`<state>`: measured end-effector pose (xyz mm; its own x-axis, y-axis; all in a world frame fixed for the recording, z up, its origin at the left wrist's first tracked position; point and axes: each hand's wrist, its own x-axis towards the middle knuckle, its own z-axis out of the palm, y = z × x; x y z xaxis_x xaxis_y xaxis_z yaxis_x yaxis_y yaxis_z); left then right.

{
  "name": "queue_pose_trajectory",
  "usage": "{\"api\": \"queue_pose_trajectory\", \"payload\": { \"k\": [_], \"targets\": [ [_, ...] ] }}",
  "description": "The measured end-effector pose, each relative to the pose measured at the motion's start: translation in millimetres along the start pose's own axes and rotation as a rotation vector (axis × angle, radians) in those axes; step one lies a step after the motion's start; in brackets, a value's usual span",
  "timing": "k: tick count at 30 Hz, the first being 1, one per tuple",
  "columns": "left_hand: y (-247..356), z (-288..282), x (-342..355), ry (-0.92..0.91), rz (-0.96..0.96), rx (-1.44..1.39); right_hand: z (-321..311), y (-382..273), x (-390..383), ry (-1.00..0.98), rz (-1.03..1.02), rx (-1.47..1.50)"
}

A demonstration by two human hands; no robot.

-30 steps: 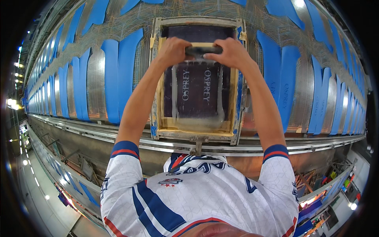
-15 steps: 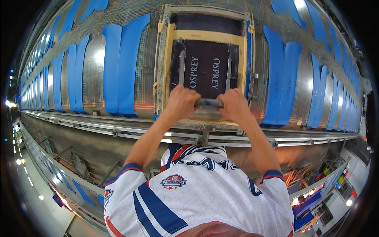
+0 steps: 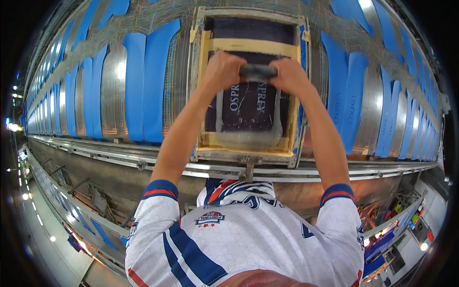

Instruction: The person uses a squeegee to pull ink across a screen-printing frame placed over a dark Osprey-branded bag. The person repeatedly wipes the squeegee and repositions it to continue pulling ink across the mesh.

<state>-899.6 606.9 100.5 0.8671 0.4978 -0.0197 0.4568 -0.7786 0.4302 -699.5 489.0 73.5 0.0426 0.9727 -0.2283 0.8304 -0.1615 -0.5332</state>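
Note:
A screen-printing frame [image 3: 194, 86] lies on the long table before me, with yellowish tape round its dark mesh [image 3: 248, 122]. My left hand [image 3: 222, 71] and my right hand [image 3: 292, 76] grip the two ends of a dark squeegee [image 3: 258, 71] over the far part of the mesh. Fingers are wrapped round it on both sides. Pale lettering shows through the mesh between my forearms, partly covered by the squeegee. A whitish, translucent smear of ink [image 3: 251, 138] runs along the near edge and up both sides.
Blue cut fabric pieces [image 3: 160, 81] lie in rows on the shiny table left of the frame, and more blue pieces [image 3: 356, 95] on its right, some with faint printing. A metal rail [image 3: 215, 171] runs along the near table edge. Another table stands behind at lower left.
Both hands have pushed the squeegee away from me, from the near end of the mesh to its far part. The whitish smear at the near end is now uncovered.

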Motion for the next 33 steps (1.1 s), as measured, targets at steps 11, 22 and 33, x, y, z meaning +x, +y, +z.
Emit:
{"api": "queue_pose_trajectory", "payload": {
  "k": [11,22,33],
  "targets": [
    [49,1,-88,-0.079,0.023,0.105,31,-30,-83,0.037,-0.167,-0.078],
    [-41,-16,71,-0.016,0.020,0.135,-37,20,74,-0.032,0.062,0.050],
    [22,16,-66,-0.017,0.055,0.039,26,-25,-59,0.014,-0.089,-0.045]
  ]
}}
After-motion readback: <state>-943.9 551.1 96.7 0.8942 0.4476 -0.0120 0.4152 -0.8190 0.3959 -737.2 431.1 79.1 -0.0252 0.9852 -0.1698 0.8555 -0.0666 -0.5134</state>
